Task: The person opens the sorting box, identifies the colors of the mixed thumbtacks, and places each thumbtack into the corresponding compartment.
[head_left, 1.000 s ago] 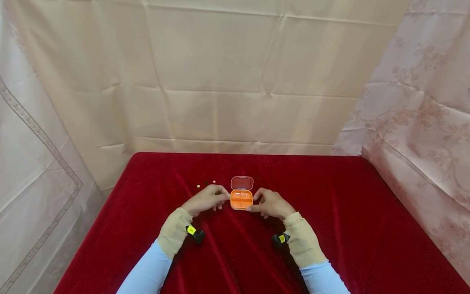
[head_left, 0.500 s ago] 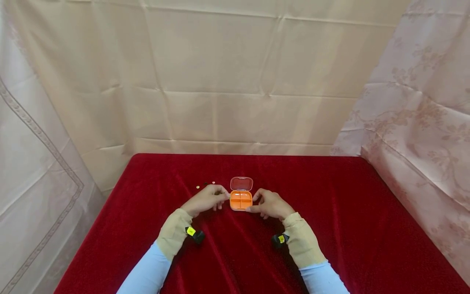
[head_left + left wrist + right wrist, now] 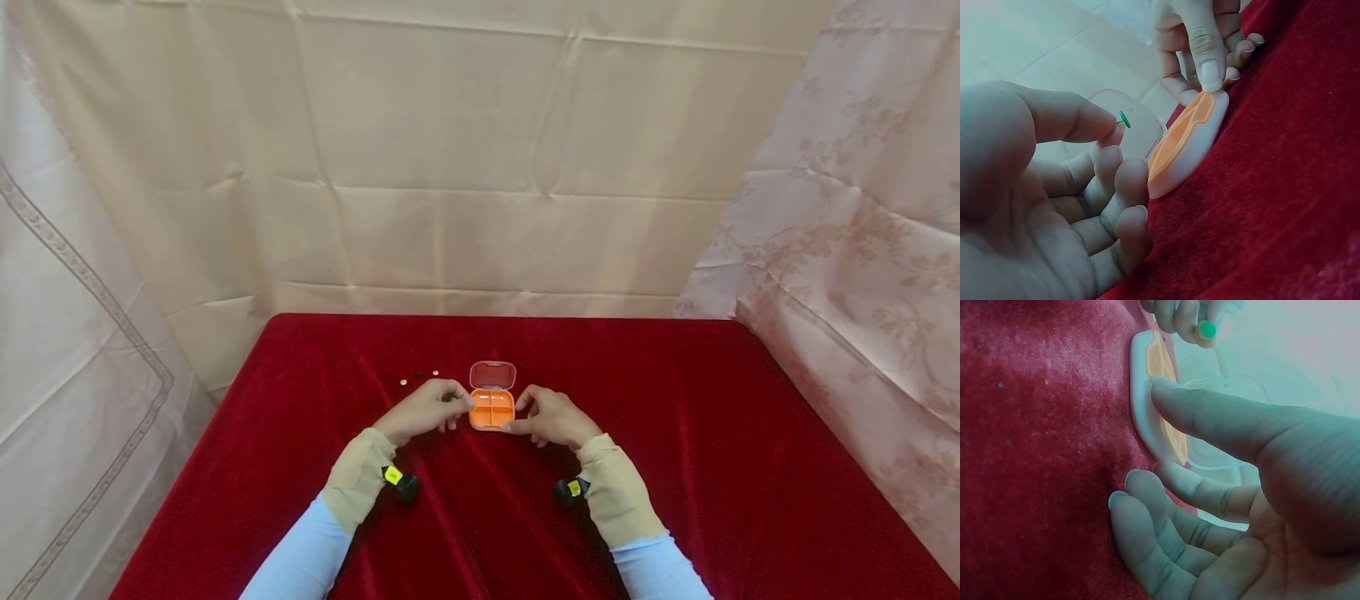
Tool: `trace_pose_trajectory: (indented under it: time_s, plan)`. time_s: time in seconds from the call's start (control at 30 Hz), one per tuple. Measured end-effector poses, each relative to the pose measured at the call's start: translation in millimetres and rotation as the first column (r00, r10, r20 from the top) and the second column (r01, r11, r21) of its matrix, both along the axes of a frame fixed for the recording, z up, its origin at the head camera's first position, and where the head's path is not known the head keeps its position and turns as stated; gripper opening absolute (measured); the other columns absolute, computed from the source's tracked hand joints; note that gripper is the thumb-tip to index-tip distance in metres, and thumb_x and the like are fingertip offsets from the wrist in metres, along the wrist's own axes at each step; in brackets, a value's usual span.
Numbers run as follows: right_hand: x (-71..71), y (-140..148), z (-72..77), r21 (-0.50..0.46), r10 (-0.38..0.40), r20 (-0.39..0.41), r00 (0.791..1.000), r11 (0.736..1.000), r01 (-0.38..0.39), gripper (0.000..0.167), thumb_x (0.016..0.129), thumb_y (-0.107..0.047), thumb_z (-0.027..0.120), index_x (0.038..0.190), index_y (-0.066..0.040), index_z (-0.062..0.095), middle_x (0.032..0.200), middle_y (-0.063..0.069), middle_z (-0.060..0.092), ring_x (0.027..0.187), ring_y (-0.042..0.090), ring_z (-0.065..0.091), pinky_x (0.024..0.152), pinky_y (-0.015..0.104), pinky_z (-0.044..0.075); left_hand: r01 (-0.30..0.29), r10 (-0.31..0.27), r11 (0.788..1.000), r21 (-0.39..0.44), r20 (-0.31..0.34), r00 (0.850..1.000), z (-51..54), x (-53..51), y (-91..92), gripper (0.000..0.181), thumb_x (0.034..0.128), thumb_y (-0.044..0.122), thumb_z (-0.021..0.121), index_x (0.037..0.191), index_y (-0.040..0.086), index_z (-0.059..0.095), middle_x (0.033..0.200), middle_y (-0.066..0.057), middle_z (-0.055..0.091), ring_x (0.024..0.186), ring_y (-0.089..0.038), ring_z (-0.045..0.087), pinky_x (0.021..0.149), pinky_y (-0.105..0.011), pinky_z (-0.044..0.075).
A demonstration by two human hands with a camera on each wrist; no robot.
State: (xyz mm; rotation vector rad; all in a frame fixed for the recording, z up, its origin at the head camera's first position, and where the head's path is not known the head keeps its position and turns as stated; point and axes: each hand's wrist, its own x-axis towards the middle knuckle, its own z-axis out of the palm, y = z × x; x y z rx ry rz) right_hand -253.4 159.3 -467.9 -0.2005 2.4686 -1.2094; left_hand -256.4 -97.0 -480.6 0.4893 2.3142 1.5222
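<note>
A small orange pill box point(image 3: 492, 411) with four-way dividers lies on the red cloth, its clear lid point(image 3: 492, 375) raised away from me. Between thumb and forefinger my left hand point(image 3: 423, 410) pinches a green thumbtack point(image 3: 1125, 119), its flat head outward and its pin partly hidden. That hand is at the box's left edge, the tack above the rim in the left wrist view. My right hand point(image 3: 557, 418) holds the box from the right, thumb point(image 3: 1169, 394) on the front rim and forefinger at the side. Its other fingers are loosely curled.
Several tiny tacks lie behind my left hand, among them a yellowish one point(image 3: 403, 382), a dark one point(image 3: 418, 375) and a pale one point(image 3: 435, 372). Red velvet cloth point(image 3: 675, 433) covers the table. Beige fabric point(image 3: 450, 167) hangs behind it, with patterned curtains at the sides.
My left hand has shifted slightly right with the thumbtack, from beside the box to its left rim. The right hand and pill box stay nearly still.
</note>
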Motion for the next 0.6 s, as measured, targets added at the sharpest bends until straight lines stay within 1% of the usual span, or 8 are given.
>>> trace_pose_trajectory:
  time_s: [0.1, 0.23, 0.37, 0.6]
  plan:
    - [0.0, 0.1, 0.0, -0.007, 0.002, 0.001, 1.0, 1.0, -0.002, 0.037, 0.085, -0.022, 0.086, 0.106, -0.005, 0.062, 0.083, 0.011, 0.06, 0.063, 0.02, 0.06, 0.057, 0.032, 0.055, -0.017, 0.017, 1.0, 0.008, 0.0, 1.0, -0.8, 0.4, 2.6, 0.019, 0.1031, 0.021, 0.064, 0.103, 0.003, 0.069, 0.082, -0.008, 0.063, 0.068, -0.016, 0.057, 0.059, -0.027, 0.047]
    - [-0.4, 0.3, -0.4, -0.011, 0.005, 0.001, 1.0, 1.0, -0.005, 0.037, 0.085, -0.021, 0.086, 0.106, -0.004, 0.062, 0.082, 0.011, 0.06, 0.062, 0.02, 0.06, 0.056, 0.032, 0.055, -0.031, 0.031, 0.999, 0.014, -0.017, 0.999, -2.7, 0.4, 6.1, 0.018, 0.1017, 0.021, 0.066, 0.102, 0.003, 0.069, 0.083, -0.008, 0.064, 0.069, -0.015, 0.057, 0.058, -0.026, 0.047]
    - [-0.8, 0.7, -0.3, -0.008, 0.006, 0.001, 1.0, 1.0, -0.006, 0.036, 0.085, -0.022, 0.086, 0.105, -0.005, 0.062, 0.082, 0.01, 0.06, 0.062, 0.02, 0.059, 0.057, 0.032, 0.055, -0.033, 0.034, 0.999, 0.018, -0.036, 0.999, -2.1, 1.2, 7.5, 0.018, 0.1016, 0.021, 0.066, 0.102, 0.003, 0.069, 0.082, -0.008, 0.064, 0.069, -0.015, 0.057, 0.059, -0.027, 0.047]
    - [-0.8, 1.0, -0.2, -0.003, 0.003, 0.016, 1.0, 1.0, -0.003, 0.036, 0.086, -0.024, 0.086, 0.105, -0.005, 0.062, 0.081, 0.009, 0.059, 0.064, 0.02, 0.06, 0.058, 0.032, 0.055, -0.033, 0.032, 0.999, -0.009, -0.031, 0.999, 1.6, 5.0, 8.3, 0.018, 0.1034, 0.023, 0.064, 0.103, 0.006, 0.07, 0.086, -0.009, 0.066, 0.071, -0.016, 0.058, 0.062, -0.029, 0.049]
